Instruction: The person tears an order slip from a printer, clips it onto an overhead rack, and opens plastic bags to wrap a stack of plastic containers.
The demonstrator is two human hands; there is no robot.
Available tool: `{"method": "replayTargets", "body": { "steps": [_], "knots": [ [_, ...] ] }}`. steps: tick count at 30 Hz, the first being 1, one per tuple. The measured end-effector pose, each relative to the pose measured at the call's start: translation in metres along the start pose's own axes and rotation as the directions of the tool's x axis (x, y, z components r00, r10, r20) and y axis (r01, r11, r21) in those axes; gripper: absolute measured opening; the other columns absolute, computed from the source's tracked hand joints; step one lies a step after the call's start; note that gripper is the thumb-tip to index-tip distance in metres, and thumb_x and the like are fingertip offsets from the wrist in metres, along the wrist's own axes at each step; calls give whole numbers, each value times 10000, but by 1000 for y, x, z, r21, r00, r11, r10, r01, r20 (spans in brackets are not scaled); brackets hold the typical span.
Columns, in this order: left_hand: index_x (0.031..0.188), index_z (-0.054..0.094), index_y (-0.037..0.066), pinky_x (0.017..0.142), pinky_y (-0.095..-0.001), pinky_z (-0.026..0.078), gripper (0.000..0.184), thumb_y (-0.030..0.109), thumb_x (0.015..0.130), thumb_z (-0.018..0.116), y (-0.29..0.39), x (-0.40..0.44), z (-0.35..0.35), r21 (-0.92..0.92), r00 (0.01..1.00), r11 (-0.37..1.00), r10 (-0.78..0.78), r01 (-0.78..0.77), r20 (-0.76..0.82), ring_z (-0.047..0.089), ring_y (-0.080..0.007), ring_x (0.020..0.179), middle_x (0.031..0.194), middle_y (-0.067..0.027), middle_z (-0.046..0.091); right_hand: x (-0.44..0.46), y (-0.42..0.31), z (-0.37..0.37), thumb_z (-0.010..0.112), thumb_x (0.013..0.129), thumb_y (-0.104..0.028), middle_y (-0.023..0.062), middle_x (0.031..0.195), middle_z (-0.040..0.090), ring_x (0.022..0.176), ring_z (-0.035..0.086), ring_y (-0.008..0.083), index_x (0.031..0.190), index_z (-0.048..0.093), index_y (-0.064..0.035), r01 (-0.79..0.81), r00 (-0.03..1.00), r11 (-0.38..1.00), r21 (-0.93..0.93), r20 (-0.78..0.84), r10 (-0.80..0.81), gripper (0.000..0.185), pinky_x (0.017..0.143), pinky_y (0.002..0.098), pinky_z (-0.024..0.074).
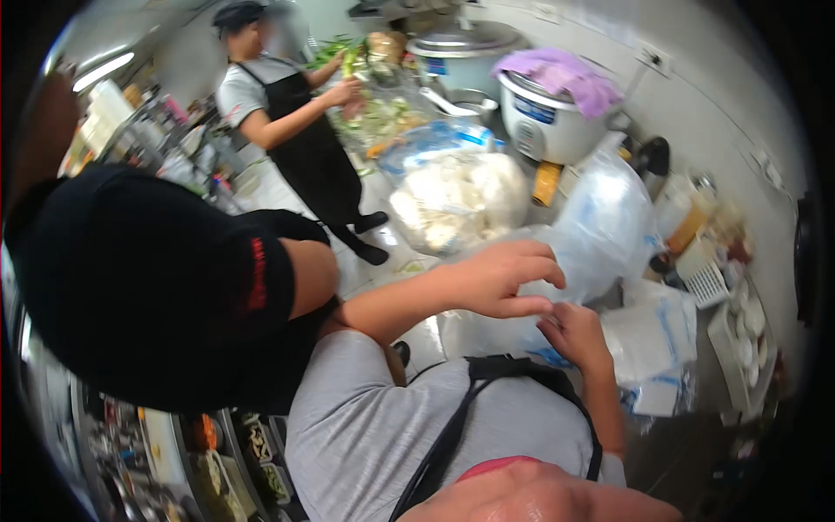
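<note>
My left hand (pixel 509 280) reaches across from the left, thumb stretched out and fingers bent, with a gap between thumb and forefinger. Its thumb tip meets the fingertips of my right hand (pixel 576 333), which are curled together. Anything thin between the fingertips cannot be made out. Below and behind both hands lies clear plastic film (pixel 487 335). A puffed-up clear plastic bag (pixel 609 213) stands just beyond them. Farther off sits a large clear bag of white chunks (pixel 461 196), whose kind I cannot tell.
A rice cooker (pixel 548 117) with a purple cloth (pixel 561 74) and a big lidded pot (pixel 465 48) stand along the wall. Flat plastic packs (pixel 652 344) and a tray of white dishes (pixel 744 348) lie right. A co-worker in black (pixel 148 287) is close left; another person (pixel 291 113) handles greens.
</note>
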State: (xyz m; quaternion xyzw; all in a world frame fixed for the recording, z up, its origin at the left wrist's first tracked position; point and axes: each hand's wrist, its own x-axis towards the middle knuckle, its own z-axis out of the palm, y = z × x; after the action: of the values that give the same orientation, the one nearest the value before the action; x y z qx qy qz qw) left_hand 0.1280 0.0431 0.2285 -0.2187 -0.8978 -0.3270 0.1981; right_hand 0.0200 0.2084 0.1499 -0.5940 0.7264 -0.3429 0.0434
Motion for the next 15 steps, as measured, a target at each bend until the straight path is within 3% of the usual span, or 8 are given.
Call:
{"method": "replayTargets", "body": {
  "steps": [5, 8, 9, 12, 13, 15],
  "knots": [
    [894, 522, 32, 709, -345, 401, 325, 298, 720, 585, -3, -10, 24, 58, 999, 998, 35, -33, -38, 492, -286, 815, 839, -117, 517, 1, -12, 5, 582, 684, -214, 125, 621, 539, 593, 531, 309, 646, 559, -61, 63, 998, 998, 31, 28, -64, 159, 524, 373, 417],
    [890, 527, 35, 686, -358, 400, 388, 374, 708, 578, 3, -8, 21, 163, 973, 986, -50, 13, 224, 496, -292, 792, 803, -117, 528, 0, -10, -3, 578, 677, -178, 124, 598, 532, 577, 528, 308, 637, 558, -61, 188, 982, 967, 172, -18, -188, 125, 511, 368, 412],
    [806, 534, 36, 651, -372, 394, 386, 402, 692, 579, 0, -9, 23, 169, 975, 985, -56, 19, 216, 512, -298, 727, 720, -107, 536, -1, -6, -7, 583, 664, -145, 108, 548, 503, 517, 507, 276, 622, 546, -47, 241, 970, 944, 227, -66, -232, 112, 473, 341, 388],
    [715, 514, 39, 621, -386, 391, 343, 374, 689, 585, -16, -8, 22, 210, 904, 970, -195, 121, 381, 522, -308, 653, 642, -101, 529, -9, -1, -33, 602, 642, -134, 84, 510, 463, 458, 460, 236, 611, 535, -35, 226, 973, 908, 353, -132, -190, 124, 442, 304, 353],
    [627, 484, 37, 584, -390, 393, 332, 346, 694, 583, -21, -8, 22, 302, 930, 949, -187, 88, 316, 520, -309, 609, 597, -97, 521, -13, 3, -41, 610, 668, -141, 53, 494, 438, 433, 420, 176, 596, 523, -29, 233, 970, 874, 425, -166, -178, 159, 427, 270, 313],
    [609, 487, 36, 569, -391, 397, 323, 333, 695, 581, -34, -6, 18, 382, 904, 919, -246, 103, 349, 515, -315, 608, 583, -103, 513, -22, 11, -53, 611, 701, -167, 35, 514, 450, 447, 418, 143, 592, 515, -37, 301, 943, 776, 554, -293, -157, 194, 426, 255, 306]
  ]
}}
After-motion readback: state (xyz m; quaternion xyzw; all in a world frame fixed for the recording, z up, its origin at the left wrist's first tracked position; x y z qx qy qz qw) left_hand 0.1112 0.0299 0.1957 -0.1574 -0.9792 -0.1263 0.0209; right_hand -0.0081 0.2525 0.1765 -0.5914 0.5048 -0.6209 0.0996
